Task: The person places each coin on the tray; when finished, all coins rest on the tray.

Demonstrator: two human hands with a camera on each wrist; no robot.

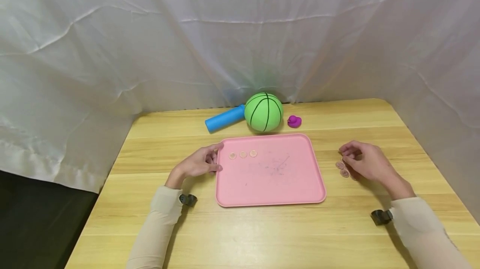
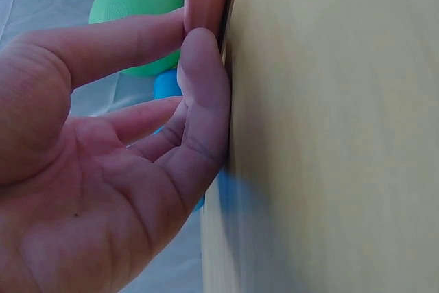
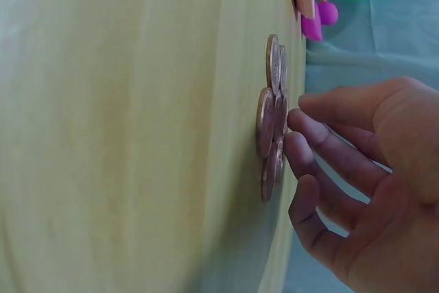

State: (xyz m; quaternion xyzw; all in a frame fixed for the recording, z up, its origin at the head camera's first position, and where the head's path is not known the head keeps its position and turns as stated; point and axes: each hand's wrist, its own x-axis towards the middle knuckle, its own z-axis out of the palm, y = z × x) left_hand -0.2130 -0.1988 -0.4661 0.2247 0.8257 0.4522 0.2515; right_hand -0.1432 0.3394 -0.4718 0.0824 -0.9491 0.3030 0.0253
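Note:
At the left edge of the pink tray, my left hand pinches the rim between thumb and fingers. The left wrist view shows the thumb on the tray's wall and a fingertip low against its side, close to the table. Three copper-coloured coins lie in a row in the tray's upper left. To the right of the tray, my right hand bends over a cluster of several more coins on the table. Its fingertips are right at the coins, and no coin shows between thumb and forefinger.
Behind the tray sit a green ball with black lines, a blue cylinder against its left side and a small purple rubber duck. The wooden table ends at a pale curtain at the back.

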